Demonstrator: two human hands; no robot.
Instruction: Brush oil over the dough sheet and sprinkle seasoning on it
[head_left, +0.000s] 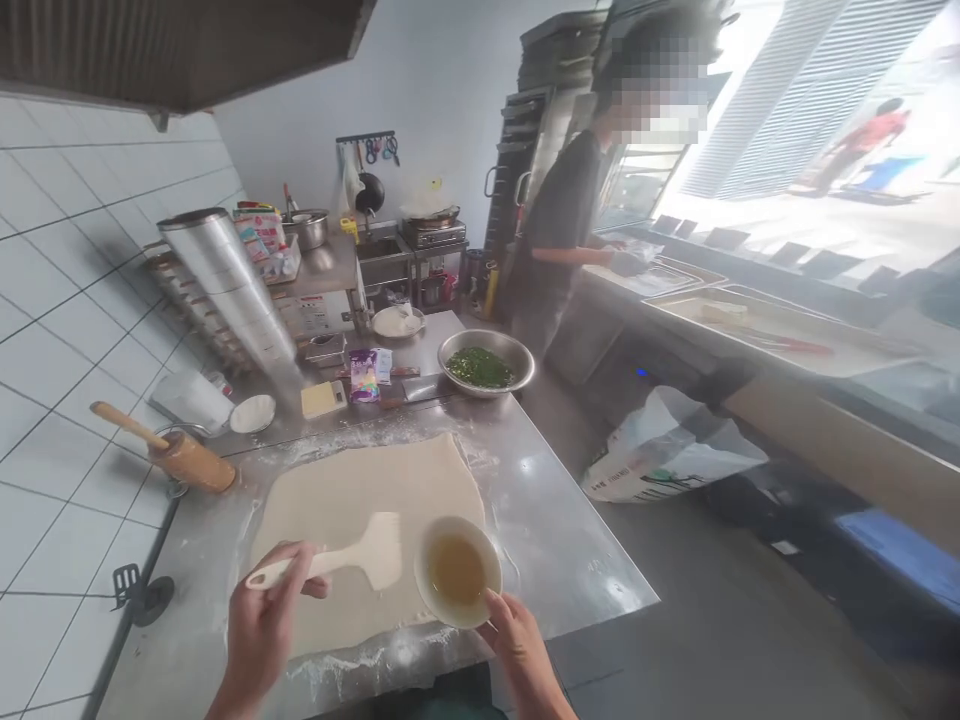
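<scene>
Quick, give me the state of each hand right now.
Left hand: closed on the handle of a pale spatula above the dough sheet.
Right hand: holding a small bowl of amber liquid by its rim.

The dough looks matt and smooth on a floured, brushed-metal table, the spatula pale plastic (or so it seems), the bowl glossy, the rolling pin wood.

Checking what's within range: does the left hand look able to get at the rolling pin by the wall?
Probably yes: the rolling pin lies unobstructed, but the left hand already holds a scraper.
</scene>
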